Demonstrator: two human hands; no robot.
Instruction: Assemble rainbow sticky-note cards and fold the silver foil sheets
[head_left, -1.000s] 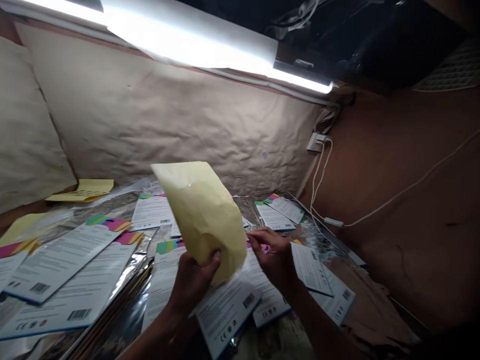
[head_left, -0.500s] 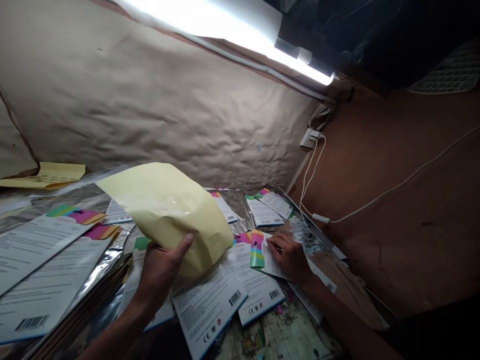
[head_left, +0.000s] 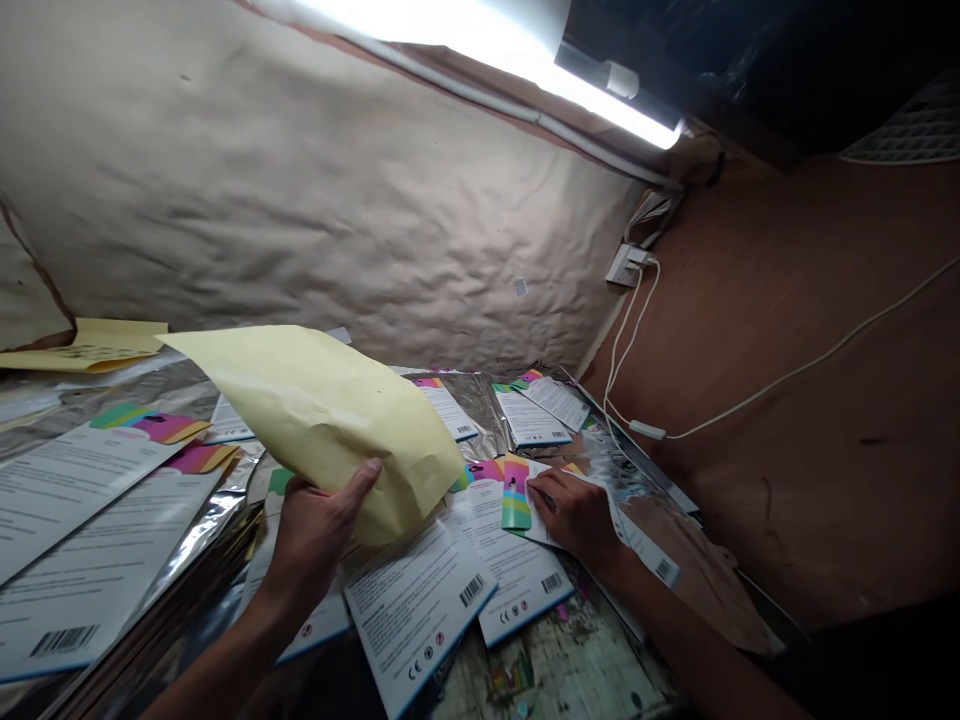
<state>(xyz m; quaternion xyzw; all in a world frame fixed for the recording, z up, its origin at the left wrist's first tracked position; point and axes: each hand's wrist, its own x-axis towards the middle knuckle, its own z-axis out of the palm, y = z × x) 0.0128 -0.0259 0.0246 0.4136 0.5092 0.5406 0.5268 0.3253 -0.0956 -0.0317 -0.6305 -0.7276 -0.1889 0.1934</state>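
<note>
My left hand [head_left: 315, 535] grips a pale yellow sheet [head_left: 315, 410] by its lower edge and holds it tilted above the table. My right hand [head_left: 574, 515] rests at centre right, its fingers pinching a white packaging card with a rainbow-striped end [head_left: 525, 495] lying on top of the others. Several similar white cards with barcodes [head_left: 412, 610] lie spread beneath both hands on silver foil bags.
More cards and foil bags [head_left: 90, 510] cover the left side. Yellow sheets [head_left: 90, 345] lie at the far left by the paper-covered wall. A wall socket [head_left: 628, 265] with white cables sits at right, and a tube light [head_left: 525, 60] runs overhead.
The yellow sheet has swung from upright to lying tilted toward the left. My right hand moved right and took hold of a striped card.
</note>
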